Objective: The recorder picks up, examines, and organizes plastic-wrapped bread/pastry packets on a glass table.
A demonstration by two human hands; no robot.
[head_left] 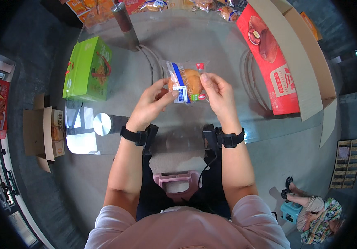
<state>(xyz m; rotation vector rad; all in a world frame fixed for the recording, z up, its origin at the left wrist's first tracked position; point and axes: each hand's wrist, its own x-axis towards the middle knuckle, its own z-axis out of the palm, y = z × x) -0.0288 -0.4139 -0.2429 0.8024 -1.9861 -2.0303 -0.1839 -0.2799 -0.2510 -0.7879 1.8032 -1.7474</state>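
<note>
Between my two hands is a packaged bread roll (191, 79) in a clear wrapper with a blue stripe and small red and green marks. My left hand (155, 99) pinches the wrapper's left side, thumb on the front near a white and blue label. On the right side, my right hand (216, 92) grips the edge, its thumb pressed near the upper right corner. The bread is held up above the glass table (178, 137). Each wrist wears a black strap with a small device.
A green gift box (89, 68) stands at the table's left. An open red and brown carton (269, 62) stands at the right. More wrapped breads (228, 13) lie along the far edge. Another open carton (43, 133) is at far left. A person (315, 213) sits on a blue stool at lower right.
</note>
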